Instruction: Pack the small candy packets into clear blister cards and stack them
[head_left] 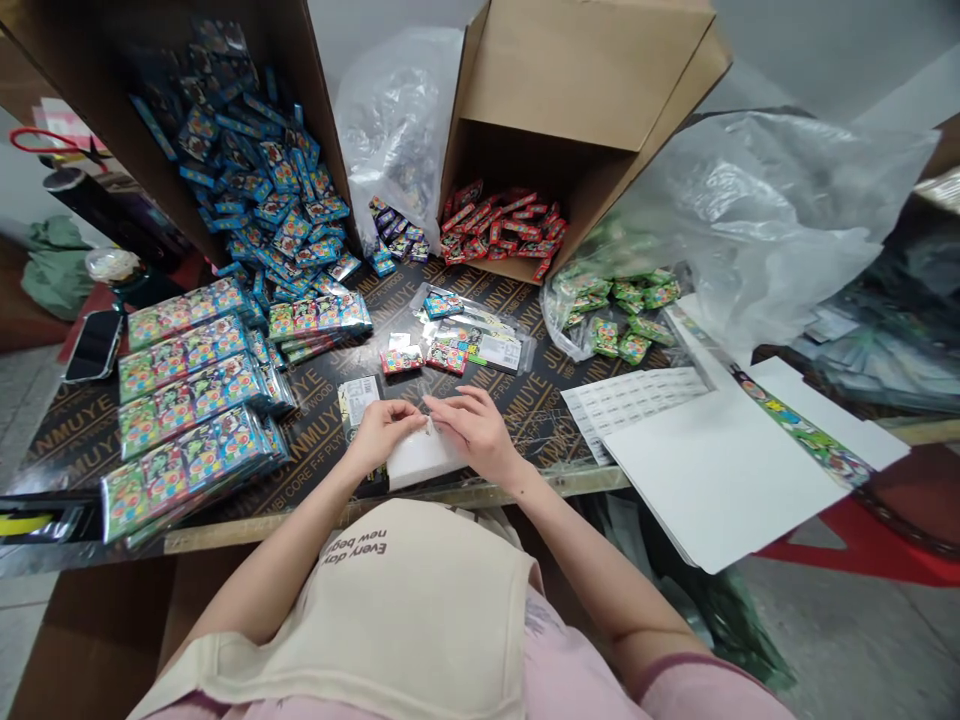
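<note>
Both your hands are up at the top edge of that white packet (424,458), left hand (381,435) and right hand (476,432) pinching it close together while it lies near the front of the table (529,425), so go light and even or it'll crease.

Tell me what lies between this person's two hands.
A flat white sheet lies between the left hand and the right hand, as the head view shows.
</note>
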